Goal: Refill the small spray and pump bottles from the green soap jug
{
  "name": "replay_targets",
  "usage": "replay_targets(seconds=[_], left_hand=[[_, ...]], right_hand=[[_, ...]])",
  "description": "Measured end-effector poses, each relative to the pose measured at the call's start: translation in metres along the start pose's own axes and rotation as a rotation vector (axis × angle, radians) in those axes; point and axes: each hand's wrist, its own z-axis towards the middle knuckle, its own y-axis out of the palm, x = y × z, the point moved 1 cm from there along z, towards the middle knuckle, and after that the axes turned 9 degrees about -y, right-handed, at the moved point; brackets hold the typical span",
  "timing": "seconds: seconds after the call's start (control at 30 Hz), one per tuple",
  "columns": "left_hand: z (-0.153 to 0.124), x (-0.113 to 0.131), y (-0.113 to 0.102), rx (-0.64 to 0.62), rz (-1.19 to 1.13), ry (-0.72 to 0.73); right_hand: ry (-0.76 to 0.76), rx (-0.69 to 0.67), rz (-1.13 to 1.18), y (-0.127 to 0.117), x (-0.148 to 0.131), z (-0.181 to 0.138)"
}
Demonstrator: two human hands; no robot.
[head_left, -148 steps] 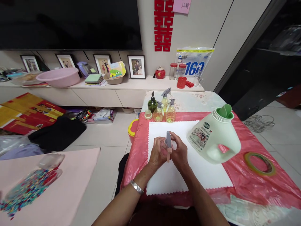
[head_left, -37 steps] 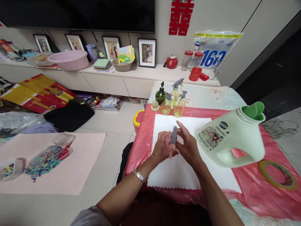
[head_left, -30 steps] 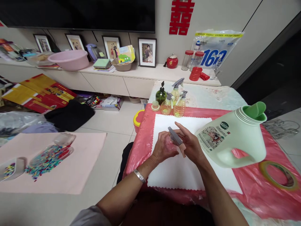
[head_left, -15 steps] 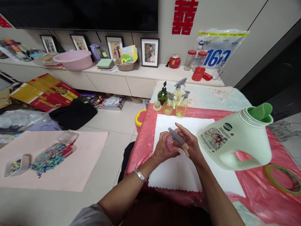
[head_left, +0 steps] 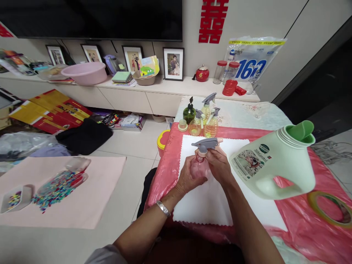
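My left hand (head_left: 190, 177) is wrapped round a small clear pink spray bottle (head_left: 198, 167), held upright above a white scalloped mat (head_left: 217, 200). My right hand (head_left: 220, 167) grips the bottle's neck just under its grey trigger head (head_left: 205, 144), whose nozzle points right. Both hands are closed on the bottle. A metal bangle sits on my left wrist.
A large pale green detergent jug (head_left: 275, 161) with an open mouth stands right of my hands on the red plastic sheet (head_left: 302, 220). Several small spray bottles (head_left: 203, 121) stand at the table's far edge. A tape roll (head_left: 328, 203) lies at the right. Beads (head_left: 55, 183) lie on a pink mat on the floor.
The bottle has been raised and turned upright; the grey trigger head, earlier pointing down towards me, now points sideways to the right. Both hands stay on it.
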Motion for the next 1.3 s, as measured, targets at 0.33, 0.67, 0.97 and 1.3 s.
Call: replay_targets(seconds=[0.33, 0.67, 0.97, 1.3], left_hand=[[0.000, -0.004, 0.001, 0.004, 0.187, 0.045], [-0.001, -0.007, 0.001, -0.018, 0.261, 0.108], [-0.001, 0.001, -0.001, -0.034, 0.240, 0.097], [0.001, -0.002, -0.002, -0.036, 0.240, 0.116]], right_hand=[[-0.207, 0.072, -0.059, 0.009, -0.071, 0.033], [-0.291, -0.194, -0.707, -0.007, -0.077, 0.066], [-0.173, -0.329, -1.055, -0.036, 0.044, 0.084], [-0.230, -0.247, -1.104, -0.040, 0.078, 0.083]])
